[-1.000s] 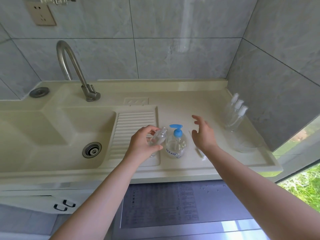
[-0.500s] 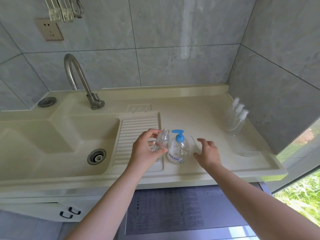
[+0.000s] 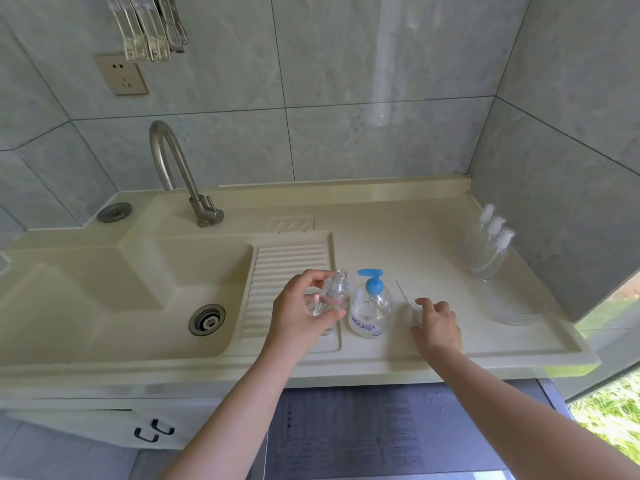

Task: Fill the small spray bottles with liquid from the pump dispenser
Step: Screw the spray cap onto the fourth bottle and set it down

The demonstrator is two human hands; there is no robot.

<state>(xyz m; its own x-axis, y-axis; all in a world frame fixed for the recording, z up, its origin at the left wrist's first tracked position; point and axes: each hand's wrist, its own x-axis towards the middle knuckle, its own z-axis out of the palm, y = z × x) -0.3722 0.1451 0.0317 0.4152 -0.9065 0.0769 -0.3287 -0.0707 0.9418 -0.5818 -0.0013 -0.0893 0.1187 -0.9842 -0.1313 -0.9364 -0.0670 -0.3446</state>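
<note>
Uncapped small spray bottle (image 3: 331, 299), centre frame, pinched in the left hand (image 3: 300, 315) grip just beside the blue-topped pump dispenser (image 3: 371, 308), apparently ready for filling; right hand (image 3: 437, 323), fingers loosely spread, lowered at the removed spray head (image 3: 406, 299) on the desk (image 3: 398, 237); three capped bottles (image 3: 488, 249) wait at right.

Counter (image 3: 398, 244): smooth cream, satin sheen. Faucet (image 3: 173, 161): brushed metal. Spray bottle (image 3: 332, 296) and pump dispenser (image 3: 370, 306): clear glossy plastic.

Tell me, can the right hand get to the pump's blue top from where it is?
Probably yes. The right hand rests on the counter just beside the pump, with nothing between them. The left hand holds the open bottle on the pump's other side.
</note>
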